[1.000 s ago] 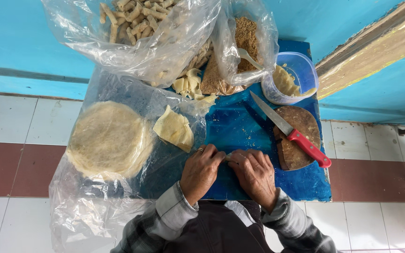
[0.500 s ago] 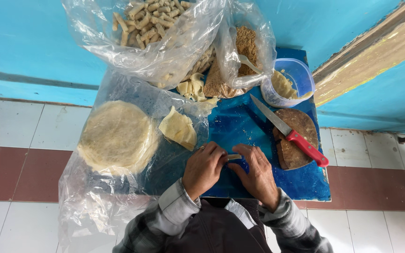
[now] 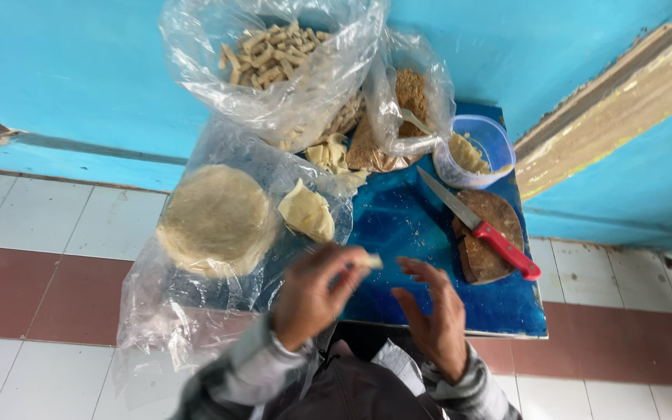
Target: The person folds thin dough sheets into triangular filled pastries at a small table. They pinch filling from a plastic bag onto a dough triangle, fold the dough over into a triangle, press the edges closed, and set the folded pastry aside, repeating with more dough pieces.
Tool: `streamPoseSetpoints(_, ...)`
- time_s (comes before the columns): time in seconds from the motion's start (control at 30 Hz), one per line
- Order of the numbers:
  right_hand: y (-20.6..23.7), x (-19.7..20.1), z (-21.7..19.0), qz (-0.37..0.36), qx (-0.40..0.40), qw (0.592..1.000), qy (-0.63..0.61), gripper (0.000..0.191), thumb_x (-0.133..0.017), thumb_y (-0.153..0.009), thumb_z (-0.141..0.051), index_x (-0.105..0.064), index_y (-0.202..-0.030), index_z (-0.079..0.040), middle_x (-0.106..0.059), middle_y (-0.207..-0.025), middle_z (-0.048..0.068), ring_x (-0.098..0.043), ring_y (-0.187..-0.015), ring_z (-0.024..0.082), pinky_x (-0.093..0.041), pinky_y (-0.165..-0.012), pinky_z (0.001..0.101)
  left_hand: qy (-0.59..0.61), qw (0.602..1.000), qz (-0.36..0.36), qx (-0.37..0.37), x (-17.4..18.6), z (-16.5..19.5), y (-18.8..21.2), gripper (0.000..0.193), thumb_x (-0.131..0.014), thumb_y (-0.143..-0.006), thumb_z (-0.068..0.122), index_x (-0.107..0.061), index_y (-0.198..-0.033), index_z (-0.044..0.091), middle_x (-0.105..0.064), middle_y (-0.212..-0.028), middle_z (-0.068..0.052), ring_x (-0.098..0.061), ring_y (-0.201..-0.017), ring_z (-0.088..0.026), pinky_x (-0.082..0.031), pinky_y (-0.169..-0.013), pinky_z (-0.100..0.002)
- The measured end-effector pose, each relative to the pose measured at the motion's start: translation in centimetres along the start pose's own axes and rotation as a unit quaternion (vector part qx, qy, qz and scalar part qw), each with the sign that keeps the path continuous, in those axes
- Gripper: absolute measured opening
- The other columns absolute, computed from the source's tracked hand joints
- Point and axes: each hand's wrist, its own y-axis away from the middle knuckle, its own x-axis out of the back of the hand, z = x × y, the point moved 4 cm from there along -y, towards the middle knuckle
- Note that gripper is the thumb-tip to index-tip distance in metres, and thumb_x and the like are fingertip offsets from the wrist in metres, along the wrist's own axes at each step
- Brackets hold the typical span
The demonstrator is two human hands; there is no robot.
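Our left fingers (image 3: 348, 272) pinch a small pale rolled piece of dough (image 3: 372, 261) at their tips, lifted just above the near part of the blue tabletop (image 3: 398, 225), so the roll hangs free of the surface. The left hand (image 3: 313, 295) is blurred, so we cannot tell how many fingers grip. At about three o'clock from it, our right hand (image 3: 433, 315) hovers empty, fingers spread and slightly curled, palm turned toward the roll but not touching it.

At ten o'clock from the hands, a stack of round flat dough sheets (image 3: 218, 219) rests on a clear plastic sheet (image 3: 188, 311) that hangs over the table's near edge, seemingly to keep the dough off the bare surface. Just beside the stack, at twelve o'clock from the left hand, lies a folded dough piece (image 3: 307, 211).

At two o'clock, a knife with a red handle (image 3: 480, 226) lies across a round brown wooden board (image 3: 490, 237), blade pointing away from us.

Farther off, against the turquoise wall (image 3: 64, 78), stand a clear plastic tub (image 3: 477, 152) of pale filling, an open bag of brown crumbs (image 3: 410, 101) with a spoon in it, and a large open bag of finished rolls (image 3: 274, 58), mouth up.
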Motion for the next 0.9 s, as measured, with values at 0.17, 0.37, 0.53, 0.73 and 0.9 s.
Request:
streamPoseSetpoints(0.17,1.3,1.5,1.6,0.028,-0.063,0.997,0.047,0.038,-0.073,-0.092,-0.006,-0.058,-0.127,-0.006,-0.073,-0.118,0.011,-0.071,-0.096,0.022,-0.058,-0.081,0.0339,-0.239,0.943,0.171,-0.155,8.4,0.2,-10.0,0.022,-0.072,-0.107,0.000,-0.070,-0.128,0.006,-0.070,-0.110,-0.012,-0.070,-0.093,-0.025,-0.057,-0.079,-0.035)
streamPoseSetpoints(0.37,1.1,1.1,2.8,-0.002,-0.108,0.994,0.014,0.036,-0.072,-0.091,-0.006,-0.064,-0.126,-0.006,-0.072,-0.116,0.012,-0.073,-0.097,0.022,-0.060,-0.077,0.0333,-0.499,0.833,0.158,-0.177,7.6,-1.9,-18.7,0.035,-0.076,-0.082,0.015,-0.070,-0.115,0.004,-0.069,-0.108,-0.014,-0.071,-0.094,-0.030,-0.058,-0.077,-0.039)
streamPoseSetpoints(0.53,-2.8,-0.6,2.5,-0.056,-0.059,0.996,-0.024,0.039,-0.076,-0.087,-0.007,-0.066,-0.125,-0.005,-0.072,-0.115,0.011,-0.073,-0.102,0.025,-0.060,-0.082,0.0347,-0.209,0.977,0.039,0.005,3.2,-4.2,-6.5,0.014,-0.073,-0.095,0.011,-0.070,-0.108,0.006,-0.072,-0.096,-0.012,-0.071,-0.078,-0.032,-0.056,-0.066,-0.042)
streamPoseSetpoints(0.73,-9.7,-8.7,1.2,-0.205,0.089,0.974,-0.025,0.044,-0.082,-0.080,-0.013,-0.066,-0.121,-0.007,-0.071,-0.110,0.010,-0.067,-0.101,0.032,-0.055,-0.085,0.0408,-0.175,0.971,0.129,0.101,2.7,-4.9,1.1,0.018,-0.066,-0.099,0.005,-0.070,-0.116,0.007,-0.069,-0.089,-0.011,-0.068,-0.067,-0.022,-0.053,-0.059,-0.036)
streamPoseSetpoints(0.9,-11.9,-13.8,1.0,-0.222,0.107,0.969,-0.003,0.048,-0.084,-0.074,-0.019,-0.063,-0.115,-0.007,-0.072,-0.096,0.009,-0.069,-0.092,0.032,-0.055,-0.078,0.0416,-0.135,0.973,0.156,0.108,3.3,-5.6,3.8,0.019,-0.066,-0.099,0.003,-0.071,-0.117,0.007,-0.067,-0.086,-0.009,-0.066,-0.066,-0.018,-0.052,-0.057,-0.032)
